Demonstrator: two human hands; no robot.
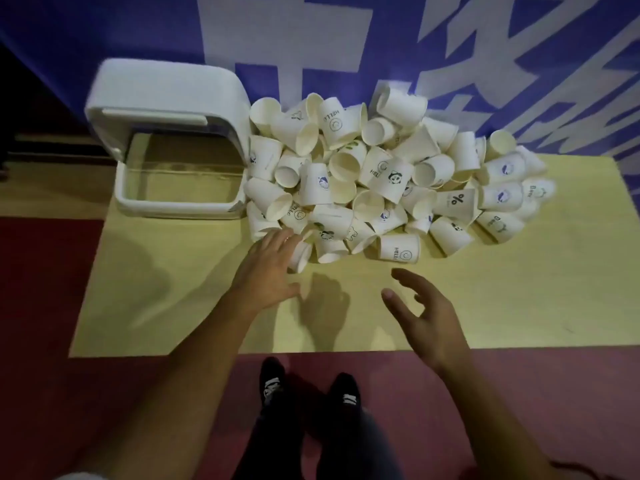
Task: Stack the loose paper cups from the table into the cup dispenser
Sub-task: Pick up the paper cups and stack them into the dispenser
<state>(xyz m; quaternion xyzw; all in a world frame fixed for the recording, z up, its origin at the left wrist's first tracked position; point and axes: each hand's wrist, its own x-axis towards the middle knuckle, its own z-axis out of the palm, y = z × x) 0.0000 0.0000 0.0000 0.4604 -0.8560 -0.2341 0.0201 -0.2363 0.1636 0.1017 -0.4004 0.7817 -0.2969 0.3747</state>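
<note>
A big heap of white paper cups (384, 174) with small printed logos lies along the back of the pale yellow table (173, 292). To its left stands the white cup dispenser (173, 109), its lid tipped back and its clear box open with nothing inside. My left hand (268, 268) lies flat with straight fingers, and its fingertips touch a cup (300, 255) lying at the heap's near left edge. My right hand (424, 313) hovers above the table in front of the heap, fingers spread and relaxed, holding nothing.
A blue banner (346, 39) with large white characters hangs right behind the table. Red floor (48, 289) surrounds the table. My two black shoes (308, 386) stand just below the near table edge. The front half of the tabletop is bare.
</note>
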